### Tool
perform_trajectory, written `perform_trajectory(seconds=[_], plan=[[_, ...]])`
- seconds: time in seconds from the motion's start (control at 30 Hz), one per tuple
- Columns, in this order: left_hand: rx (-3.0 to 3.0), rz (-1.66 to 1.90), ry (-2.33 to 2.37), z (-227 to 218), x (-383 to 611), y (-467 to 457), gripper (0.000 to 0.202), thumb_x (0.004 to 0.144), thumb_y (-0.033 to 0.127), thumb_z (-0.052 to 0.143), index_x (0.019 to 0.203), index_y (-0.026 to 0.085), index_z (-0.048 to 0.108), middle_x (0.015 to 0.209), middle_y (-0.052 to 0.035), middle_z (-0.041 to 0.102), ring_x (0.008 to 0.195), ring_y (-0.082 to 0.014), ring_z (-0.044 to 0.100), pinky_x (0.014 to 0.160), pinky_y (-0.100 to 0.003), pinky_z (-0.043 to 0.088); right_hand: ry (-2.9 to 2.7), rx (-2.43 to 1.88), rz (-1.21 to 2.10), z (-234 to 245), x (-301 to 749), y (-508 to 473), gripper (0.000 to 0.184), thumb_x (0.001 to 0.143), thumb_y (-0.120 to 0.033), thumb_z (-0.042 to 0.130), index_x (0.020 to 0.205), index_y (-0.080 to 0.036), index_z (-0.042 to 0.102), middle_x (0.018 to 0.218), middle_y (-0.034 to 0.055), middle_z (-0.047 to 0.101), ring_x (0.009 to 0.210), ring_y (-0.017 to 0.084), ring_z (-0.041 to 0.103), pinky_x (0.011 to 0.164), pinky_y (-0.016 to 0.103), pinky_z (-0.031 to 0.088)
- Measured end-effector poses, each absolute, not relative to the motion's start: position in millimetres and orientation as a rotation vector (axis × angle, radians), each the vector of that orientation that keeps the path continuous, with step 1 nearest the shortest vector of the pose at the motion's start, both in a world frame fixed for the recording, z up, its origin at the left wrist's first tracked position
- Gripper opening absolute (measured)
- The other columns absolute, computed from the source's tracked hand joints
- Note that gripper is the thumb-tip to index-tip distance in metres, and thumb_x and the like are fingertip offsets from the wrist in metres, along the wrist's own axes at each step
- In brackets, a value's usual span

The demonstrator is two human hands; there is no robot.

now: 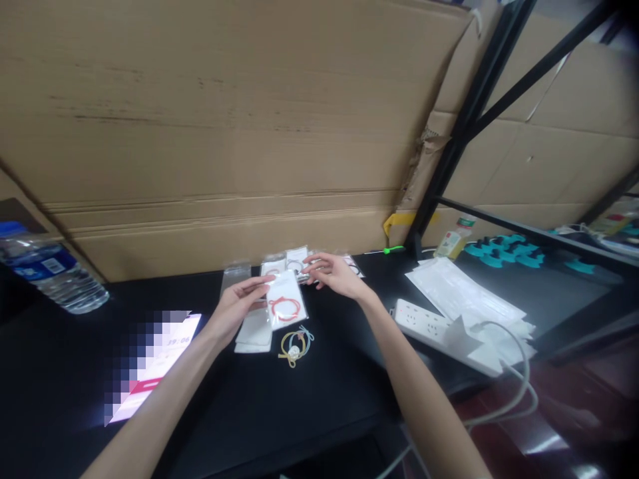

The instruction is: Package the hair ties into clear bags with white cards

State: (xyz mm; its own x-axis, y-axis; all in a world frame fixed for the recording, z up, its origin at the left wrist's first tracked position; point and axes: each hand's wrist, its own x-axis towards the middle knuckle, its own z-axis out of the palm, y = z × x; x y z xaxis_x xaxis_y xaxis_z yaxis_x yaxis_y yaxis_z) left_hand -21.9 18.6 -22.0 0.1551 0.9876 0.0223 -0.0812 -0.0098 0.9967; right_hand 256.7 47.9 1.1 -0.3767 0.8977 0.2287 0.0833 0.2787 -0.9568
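Note:
My left hand (238,306) pinches the upper left edge of a small clear packet (289,289) with a white card and a red cord bracelet (284,309) in it. To the right, my right hand (335,274) hovers by the packet's top corner, fingers bent and apart, with nothing visible in them. Behind both hands lies a row of similar packets (296,256), partly hidden by them. White cards (253,331) lie under my left hand, and an empty clear bag (235,274) sits behind it. Nearer me, loose yellow and blue cord bracelets (294,346) rest on the black table.
At left are a lit phone (164,366), partly pixelated, and a tilted water bottle (54,273). A white power strip (424,326) with cables, paper sheets (464,293), a small bottle (455,238) and teal parts (504,249) lie right. Cardboard (239,120) walls the back.

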Motion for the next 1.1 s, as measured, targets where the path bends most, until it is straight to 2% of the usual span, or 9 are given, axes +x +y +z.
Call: perform_trajectory(seconds=[0.1,0.33,0.5,0.63,0.7,0.83,0.9,1.0,1.1], plan=[[1.152,1.276,1.128,-22,-28,23,0.042,0.08,0.036,0.088,0.118,0.02,0.082,0.133,-0.0121,0.076,0.115,-0.0246,0.074,0.095,-0.033,0.061,-1.617,-0.98,1.136,1,261,48,0.031,0.093,-0.037,0.076,0.117,-0.022,0.064,0.111,0.0097,0.079,0.083,0.018,0.078,0.065,0.027,0.063],[1.133,1.314,1.105,-19,-22,20,0.052,0.078,0.033,0.089,0.126,0.018,0.077,0.142,-0.0144,0.071,0.12,-0.0291,0.073,0.102,-0.041,0.061,-1.917,-0.869,1.421,0,247,36,0.032,0.094,-0.041,0.076,0.118,-0.025,0.062,0.096,0.0047,0.078,0.084,0.019,0.078,0.061,0.024,0.062],[1.21,1.218,1.085,-13,-13,13,0.058,0.08,0.038,0.088,0.133,0.022,0.073,0.146,-0.0114,0.068,0.122,-0.029,0.073,0.103,-0.041,0.061,-1.882,-0.882,1.295,-2,241,38,0.023,0.094,-0.039,0.074,0.108,-0.022,0.069,0.091,0.0043,0.075,0.08,0.017,0.074,0.061,0.024,0.061],[1.353,1.274,1.166,-18,-17,19,0.058,0.084,0.049,0.081,0.135,0.023,0.069,0.148,-0.0128,0.066,0.126,-0.0317,0.069,0.099,-0.043,0.062,-1.699,-0.935,1.081,-4,247,47,0.028,0.094,-0.045,0.072,0.107,-0.021,0.071,0.1,0.0078,0.076,0.085,0.019,0.074,0.062,0.026,0.061],[1.546,1.316,1.333,-22,-24,22,0.052,0.089,0.051,0.073,0.13,0.022,0.068,0.145,-0.0145,0.066,0.123,-0.0336,0.069,0.096,-0.047,0.061,-1.558,-0.958,0.939,-7,252,54,0.031,0.093,-0.047,0.072,0.108,-0.02,0.07,0.104,0.0092,0.076,0.087,0.02,0.075,0.062,0.027,0.06],[2.138,1.024,2.007,-27,-39,22,0.04,0.097,0.042,0.054,0.124,0.017,0.071,0.129,-0.0196,0.068,0.123,-0.0414,0.062,0.099,-0.056,0.053,-1.384,-1.016,0.744,-14,257,64,0.033,0.093,-0.049,0.069,0.109,-0.02,0.068,0.11,0.0112,0.077,0.087,0.021,0.075,0.061,0.027,0.058],[2.27,0.85,2.19,-28,-42,20,0.043,0.1,0.04,0.047,0.125,0.015,0.071,0.126,-0.0222,0.067,0.123,-0.0432,0.06,0.097,-0.055,0.052,-1.398,-1.021,0.718,-20,249,66,0.031,0.094,-0.047,0.068,0.109,-0.02,0.068,0.109,0.011,0.077,0.086,0.022,0.075,0.064,0.029,0.059],[2.302,0.654,2.312,-35,-45,21,0.049,0.101,0.04,0.044,0.131,0.011,0.069,0.124,-0.0247,0.066,0.119,-0.0427,0.06,0.095,-0.051,0.05,-1.56,-0.988,0.679,-29,226,65,0.022,0.098,-0.041,0.065,0.107,-0.021,0.07,0.111,0.0091,0.078,0.089,0.021,0.075,0.077,0.033,0.061],[2.293,0.51,2.358,-42,-48,24,0.054,0.102,0.044,0.042,0.135,0.009,0.067,0.127,-0.0271,0.065,0.12,-0.0444,0.059,0.095,-0.052,0.049,-1.731,-1.041,0.695,-37,201,63,0.019,0.102,-0.037,0.061,0.11,-0.023,0.072,0.109,0.0051,0.079,0.067,0.015,0.071,0.073,0.032,0.059]])
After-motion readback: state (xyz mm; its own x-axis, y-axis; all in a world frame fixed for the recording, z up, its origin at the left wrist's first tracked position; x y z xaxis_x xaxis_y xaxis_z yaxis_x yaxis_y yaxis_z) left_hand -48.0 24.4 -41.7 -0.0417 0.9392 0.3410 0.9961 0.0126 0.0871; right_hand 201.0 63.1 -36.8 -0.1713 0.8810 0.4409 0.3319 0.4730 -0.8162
